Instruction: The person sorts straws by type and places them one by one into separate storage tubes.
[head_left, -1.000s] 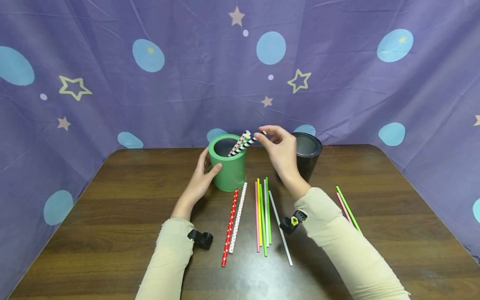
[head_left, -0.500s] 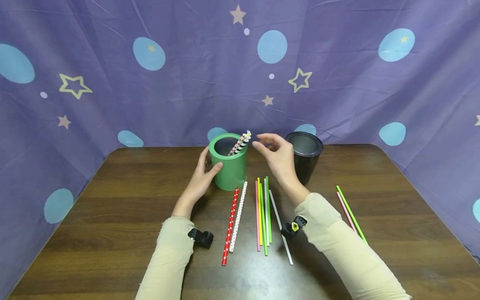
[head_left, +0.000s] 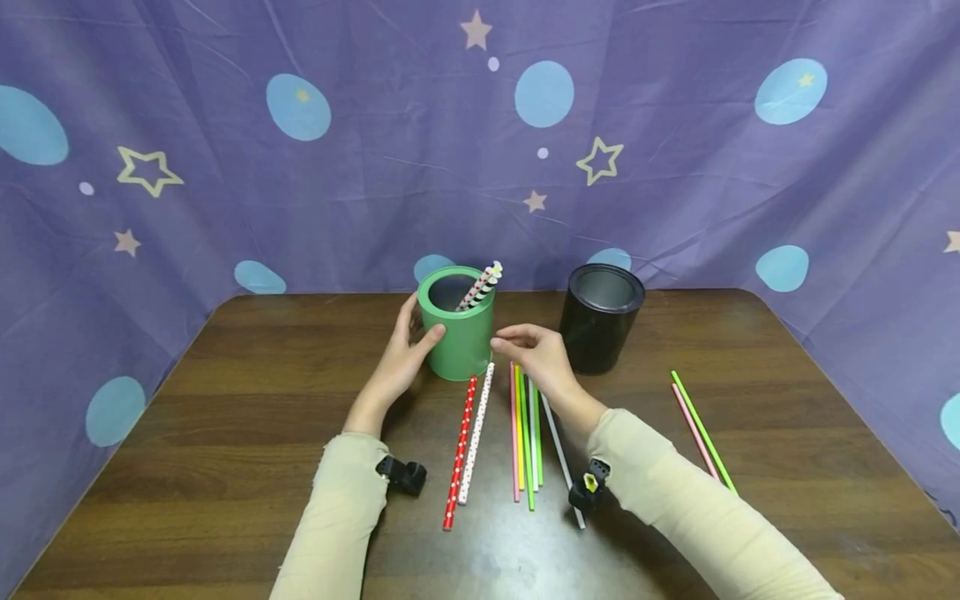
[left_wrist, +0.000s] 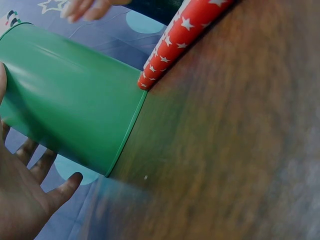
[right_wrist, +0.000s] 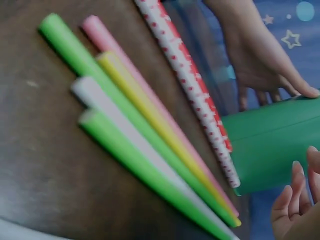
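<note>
White dotted straw (head_left: 476, 437) lies on the table (head_left: 225, 450), its far end beside the base of the green canister (head_left: 462, 354) and its long axis running from one o'clock to seven. From the fingertips of the right hand (head_left: 542, 358), the nearer of the two, it lies at about half past six; those fingers are loosely bent, slightly apart and holding nothing. At nine o'clock, the left hand (head_left: 397, 362) grips the canister. The red starred straw (head_left: 460, 454) lies at the dotted one's eight o'clock. No brand, label or writing is legible.
</note>
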